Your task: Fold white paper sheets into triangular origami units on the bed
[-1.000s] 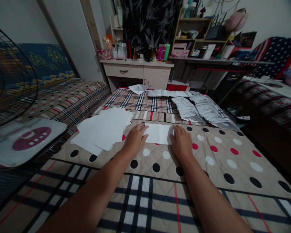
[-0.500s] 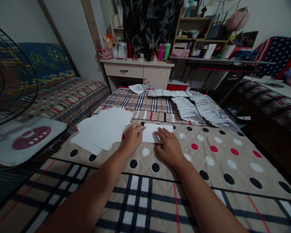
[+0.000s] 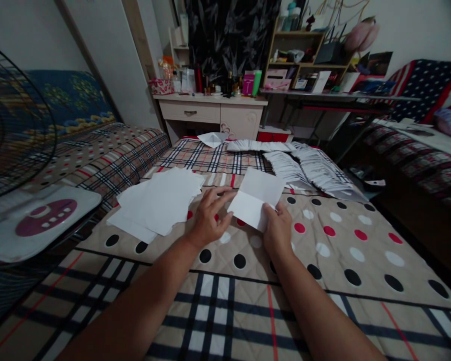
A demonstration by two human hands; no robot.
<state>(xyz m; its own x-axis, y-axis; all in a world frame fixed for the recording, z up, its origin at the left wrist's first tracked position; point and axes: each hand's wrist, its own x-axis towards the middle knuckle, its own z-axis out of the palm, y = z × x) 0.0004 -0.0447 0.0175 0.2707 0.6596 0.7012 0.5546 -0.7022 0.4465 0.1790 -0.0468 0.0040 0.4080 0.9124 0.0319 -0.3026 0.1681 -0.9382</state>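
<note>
My right hand pinches the near right corner of a white sheet of paper. The sheet shows a crease across its middle and is lifted off the quilt, its far half tilted up. My left hand hovers just left of the sheet with its fingers spread, holding nothing. Both hands are above the dotted band of the plaid quilt. To the left of my left hand lies a loose stack of flat white sheets.
Rows of folded white papers lie fanned out at the far right of the bed, one folded piece at the far edge. A fan stands at the left. A dresser and cluttered shelves line the back wall.
The folded sheet lay flat under both hands; now it is unfolded and raised by my right hand. My left hand has come off it and spread its fingers.
</note>
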